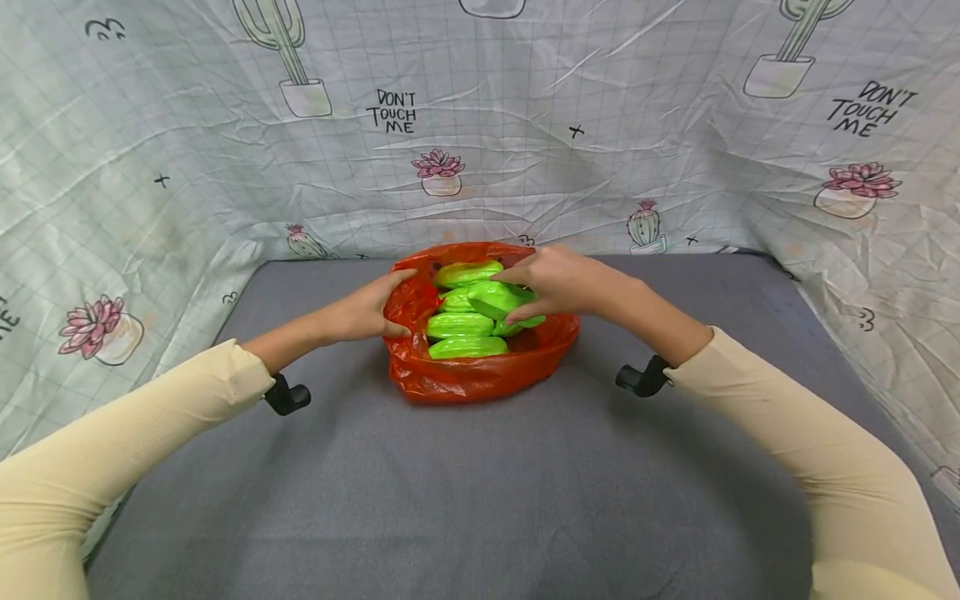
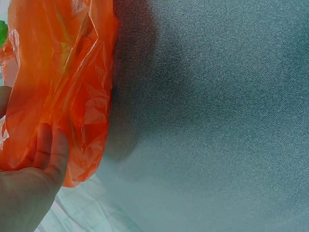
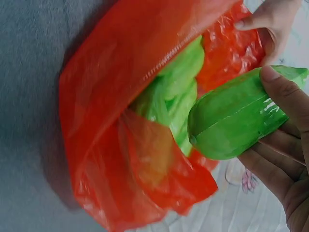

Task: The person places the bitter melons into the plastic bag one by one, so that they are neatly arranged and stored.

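Note:
An orange-red plastic bag [image 1: 480, 382] stands with its mouth open, holding several bright green, ridged, gourd-like pieces [image 1: 467, 325]. At the bag's left rim is my left hand [image 1: 365, 315], holding the plastic; in the left wrist view its fingers [image 2: 52, 150] lie against the bag's side. My right hand [image 1: 566, 283] grips one green gourd-like piece [image 3: 236, 113] between thumb and fingers over the right of the bag's mouth. That piece is smooth and glossy, with a seam line and a pointed end. Part of the bag's contents is hidden behind its near wall in the right wrist view.
The bag sits on a grey cloth-covered table [image 1: 450, 492], toward its far edge. Printed white fabric [image 1: 510, 100] hangs behind and along both sides. Black wrist mounts [image 1: 643, 377] stick out below both wrists.

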The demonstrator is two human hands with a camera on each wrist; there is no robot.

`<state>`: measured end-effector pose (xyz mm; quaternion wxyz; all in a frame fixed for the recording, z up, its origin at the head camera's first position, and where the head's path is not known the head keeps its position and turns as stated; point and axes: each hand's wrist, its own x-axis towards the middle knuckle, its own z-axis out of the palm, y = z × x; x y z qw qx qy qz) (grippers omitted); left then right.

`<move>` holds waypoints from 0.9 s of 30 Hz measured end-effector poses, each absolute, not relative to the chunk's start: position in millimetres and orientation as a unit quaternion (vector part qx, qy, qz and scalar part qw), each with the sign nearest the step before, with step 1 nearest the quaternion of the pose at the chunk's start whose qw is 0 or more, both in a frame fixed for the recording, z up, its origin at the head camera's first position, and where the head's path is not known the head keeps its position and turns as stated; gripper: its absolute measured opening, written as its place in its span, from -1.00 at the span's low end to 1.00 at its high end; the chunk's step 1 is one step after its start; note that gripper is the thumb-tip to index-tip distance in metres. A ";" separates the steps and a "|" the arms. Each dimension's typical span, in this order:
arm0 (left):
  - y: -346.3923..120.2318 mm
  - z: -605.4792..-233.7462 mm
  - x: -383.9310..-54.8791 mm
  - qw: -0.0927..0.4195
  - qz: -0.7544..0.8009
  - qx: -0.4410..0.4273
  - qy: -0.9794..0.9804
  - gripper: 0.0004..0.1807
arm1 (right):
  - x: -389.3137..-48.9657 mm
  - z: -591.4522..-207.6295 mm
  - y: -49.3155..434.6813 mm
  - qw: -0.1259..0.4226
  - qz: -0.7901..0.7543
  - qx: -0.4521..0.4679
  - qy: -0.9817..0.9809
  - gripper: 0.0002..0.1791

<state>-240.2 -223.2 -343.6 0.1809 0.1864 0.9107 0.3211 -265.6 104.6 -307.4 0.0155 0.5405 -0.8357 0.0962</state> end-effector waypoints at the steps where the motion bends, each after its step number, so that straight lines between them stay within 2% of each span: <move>1: -223.4 -343.7 -240.3 0.181 0.321 0.186 0.911 0.06 | -265.6 -309.1 101.5 0.008 0.101 0.541 -0.835 -0.32; 14: -224.8 -344.9 -240.8 0.178 0.330 0.189 0.907 0.06 | -270.1 -322.9 70.9 -0.035 0.082 0.539 -0.838 -0.32; 27: -224.3 -343.9 -240.1 0.184 0.332 0.185 0.906 0.06 | -295.4 -318.5 42.5 -0.125 -0.020 0.551 -0.825 -0.45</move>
